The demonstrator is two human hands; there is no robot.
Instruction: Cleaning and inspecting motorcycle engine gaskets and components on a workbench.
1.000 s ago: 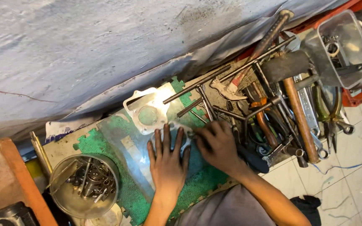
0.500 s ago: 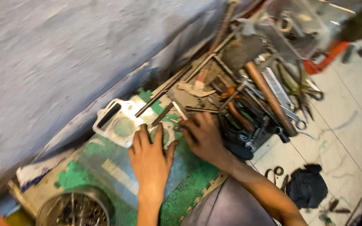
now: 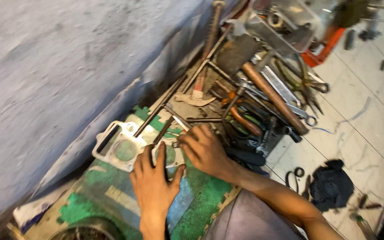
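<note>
Fingers (image 3: 162, 153) of the left hand (image 3: 155, 182) are spread flat, pressing down on the near edge of a thin white metal gasket (image 3: 122, 149), likely to keep it from sliding on the green foam mat (image 3: 201, 200), while the right hand (image 3: 205, 149) curls loosely beside it, fingertips at the gasket's right end, gripping nothing I can make out. The gasket lies flat on the mat beside the grey wall (image 3: 45, 80), and to the far right sprawls a pile of tools, a wooden-handled hammer (image 3: 272, 95) lying on top.
</note>
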